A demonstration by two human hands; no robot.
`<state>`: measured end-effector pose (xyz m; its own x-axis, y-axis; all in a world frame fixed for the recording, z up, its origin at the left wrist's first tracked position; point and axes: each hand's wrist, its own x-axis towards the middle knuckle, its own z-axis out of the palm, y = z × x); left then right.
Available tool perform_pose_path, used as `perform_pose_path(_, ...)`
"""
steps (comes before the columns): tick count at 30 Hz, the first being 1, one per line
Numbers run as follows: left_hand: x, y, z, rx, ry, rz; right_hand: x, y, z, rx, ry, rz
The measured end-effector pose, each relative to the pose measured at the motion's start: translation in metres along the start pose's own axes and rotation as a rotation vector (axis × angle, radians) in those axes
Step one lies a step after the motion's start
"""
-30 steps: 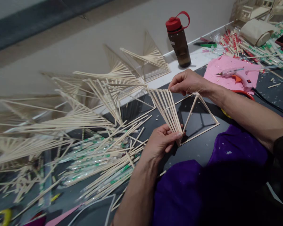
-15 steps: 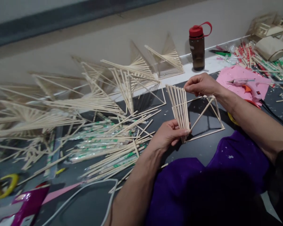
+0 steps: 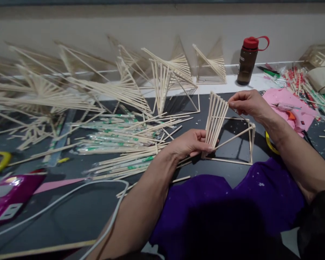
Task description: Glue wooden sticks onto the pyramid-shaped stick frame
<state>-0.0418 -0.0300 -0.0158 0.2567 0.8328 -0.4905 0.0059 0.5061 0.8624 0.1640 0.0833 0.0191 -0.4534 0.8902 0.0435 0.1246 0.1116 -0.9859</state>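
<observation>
A small frame of pale wooden sticks (image 3: 234, 139) rests on the dark table in front of me, with a fan of slanted sticks (image 3: 216, 115) rising at its left side. My left hand (image 3: 191, 143) pinches the lower end of that fan between thumb and fingers. At the fan's upper right end, my right hand (image 3: 243, 103) has its fingertips closed on the top of the outermost stick. Behind the frame's left side lie loose sticks (image 3: 176, 122).
Finished-looking stick models (image 3: 119, 90) line the wall at left and centre. Wrapped sticks (image 3: 116, 133) lie left of my hands. A red-capped bottle (image 3: 247, 61) stands behind; a glue gun (image 3: 292, 112) lies on pink paper (image 3: 273, 95). A white cable (image 3: 62, 196) crosses front left.
The camera view has turned and levelled, so the scene sits differently in the picture. Both hands keep their hold on the stick fan, which leans more to the right in view.
</observation>
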Motion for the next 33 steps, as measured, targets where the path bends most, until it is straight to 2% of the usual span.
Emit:
perform_pose_path(5,0.001,-0.003,-0.001,-0.006,-0.021,0.035,0.001,0.003,0.000,0.008,0.007,-0.012)
perform_pose_path(9,0.002,-0.002,-0.004,0.077,-0.014,0.043,0.003,0.005,0.001,0.014,0.014,-0.002)
perform_pose_path(15,-0.003,0.009,-0.009,0.228,-0.107,0.090,0.004,0.004,0.003,0.046,0.005,0.017)
perform_pose_path(17,-0.004,0.015,-0.009,0.246,-0.055,0.135,0.004,0.003,0.003,0.065,0.005,0.025)
perform_pose_path(20,0.000,0.021,-0.005,0.265,0.106,0.223,0.004,0.002,0.004,0.069,0.004,0.042)
perform_pose_path(23,0.010,0.023,0.003,0.182,0.226,0.261,0.004,0.001,0.004,0.062,0.008,0.044)
perform_pose_path(28,0.022,0.018,0.021,-0.033,0.238,0.204,0.003,0.001,0.004,0.068,-0.002,0.032)
perform_pose_path(33,0.023,0.015,0.033,-0.161,0.270,0.203,0.002,0.000,0.006,0.077,-0.003,0.043)
